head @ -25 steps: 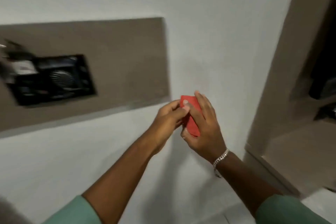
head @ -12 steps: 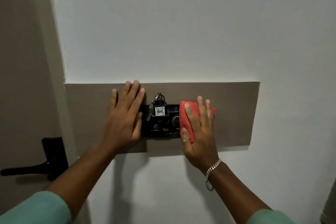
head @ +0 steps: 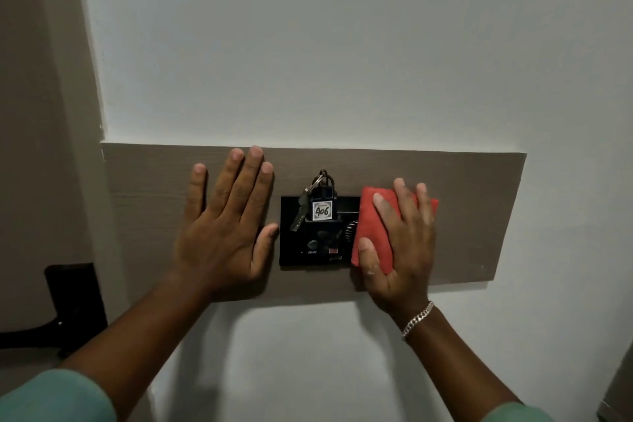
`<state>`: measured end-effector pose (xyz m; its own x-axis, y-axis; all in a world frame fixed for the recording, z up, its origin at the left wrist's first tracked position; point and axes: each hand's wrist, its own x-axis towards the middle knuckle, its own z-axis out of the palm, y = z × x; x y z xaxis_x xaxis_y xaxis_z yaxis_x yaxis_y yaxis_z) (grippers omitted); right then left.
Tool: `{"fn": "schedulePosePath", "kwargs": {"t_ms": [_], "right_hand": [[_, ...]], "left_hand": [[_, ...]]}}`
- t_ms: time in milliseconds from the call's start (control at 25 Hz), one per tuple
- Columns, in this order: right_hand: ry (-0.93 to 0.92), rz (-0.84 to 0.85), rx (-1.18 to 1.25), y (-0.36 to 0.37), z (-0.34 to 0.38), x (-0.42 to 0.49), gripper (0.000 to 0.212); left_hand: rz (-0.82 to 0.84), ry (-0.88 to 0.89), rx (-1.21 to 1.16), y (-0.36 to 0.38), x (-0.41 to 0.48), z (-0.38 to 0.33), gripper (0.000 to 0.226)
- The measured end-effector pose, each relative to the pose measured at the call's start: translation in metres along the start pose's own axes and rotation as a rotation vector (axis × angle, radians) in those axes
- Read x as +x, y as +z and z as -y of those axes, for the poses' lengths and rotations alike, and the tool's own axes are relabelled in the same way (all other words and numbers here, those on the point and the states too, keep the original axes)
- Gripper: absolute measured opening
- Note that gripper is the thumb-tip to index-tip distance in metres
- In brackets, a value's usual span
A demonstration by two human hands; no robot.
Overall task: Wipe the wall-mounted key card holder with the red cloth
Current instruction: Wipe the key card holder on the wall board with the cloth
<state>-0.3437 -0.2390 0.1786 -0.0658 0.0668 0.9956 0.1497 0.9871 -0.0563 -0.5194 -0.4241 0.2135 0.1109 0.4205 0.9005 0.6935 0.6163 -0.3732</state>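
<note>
The black key card holder (head: 310,250) is fixed in the middle of a brown wall panel (head: 479,216). A black key tag marked 406 (head: 322,211) with a metal key hangs in its slot. My right hand (head: 400,250) presses a folded red cloth (head: 371,226) flat against the holder's right side, which the cloth hides. My left hand (head: 224,226) lies flat on the panel just left of the holder, fingers spread, thumb almost touching its edge.
White wall (head: 342,44) surrounds the panel. At the far left stands a beige door (head: 41,113) with a black lever handle (head: 51,319). A silver bracelet (head: 418,319) circles my right wrist.
A second ago both hands held the cloth in front of the wall, away from the panel. Now my left hand rests on the panel and my right presses the cloth on the holder.
</note>
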Motion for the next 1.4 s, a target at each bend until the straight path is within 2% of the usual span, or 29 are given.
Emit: {"fn": "schedulePosePath", "kwargs": {"t_ms": [40, 80, 240, 280, 400, 440, 600, 680, 960, 1080, 1240, 1400], "right_hand": [[0.069, -0.018, 0.021, 0.005, 0.011, 0.002, 0.053], [0.063, -0.013, 0.029, 0.009, 0.018, 0.002, 0.053], [-0.244, 0.097, -0.052, -0.009, -0.011, 0.000, 0.050], [-0.224, 0.091, -0.049, -0.012, -0.014, 0.001, 0.050], [0.040, 0.010, 0.022, -0.002, 0.012, 0.004, 0.053], [0.063, 0.012, 0.033, 0.003, 0.022, 0.006, 0.053], [-0.201, 0.114, 0.005, -0.005, 0.003, 0.014, 0.049], [-0.216, 0.114, -0.035, -0.012, -0.012, 0.012, 0.049], [0.448, -0.168, 0.053, 0.017, 0.030, -0.034, 0.057], [0.602, -0.202, 0.076, 0.035, 0.057, -0.051, 0.062], [0.446, -0.096, 0.020, 0.030, 0.046, -0.064, 0.060], [0.239, -0.095, 0.124, 0.021, 0.030, -0.025, 0.052]], "left_hand": [[-0.005, 0.004, 0.002, 0.000, 0.000, 0.000, 0.077], [-0.011, 0.004, 0.003, 0.001, 0.000, 0.000, 0.077], [-0.029, 0.001, 0.000, 0.001, 0.000, 0.000, 0.077], [-0.029, 0.001, 0.008, 0.001, 0.000, 0.000, 0.077], [-0.030, 0.004, 0.020, 0.002, 0.000, 0.000, 0.076], [-0.028, 0.005, 0.018, 0.002, 0.000, 0.000, 0.076], [-0.029, 0.008, 0.012, -0.001, 0.001, 0.000, 0.077], [-0.027, 0.006, 0.005, -0.002, 0.000, -0.001, 0.077], [-0.033, 0.005, 0.009, -0.001, 0.001, 0.000, 0.076], [-0.028, 0.009, 0.016, 0.000, 0.000, 0.000, 0.077], [-0.024, 0.011, 0.009, -0.002, 0.001, 0.001, 0.078], [-0.024, 0.011, 0.003, -0.001, 0.001, 0.001, 0.077]]}}
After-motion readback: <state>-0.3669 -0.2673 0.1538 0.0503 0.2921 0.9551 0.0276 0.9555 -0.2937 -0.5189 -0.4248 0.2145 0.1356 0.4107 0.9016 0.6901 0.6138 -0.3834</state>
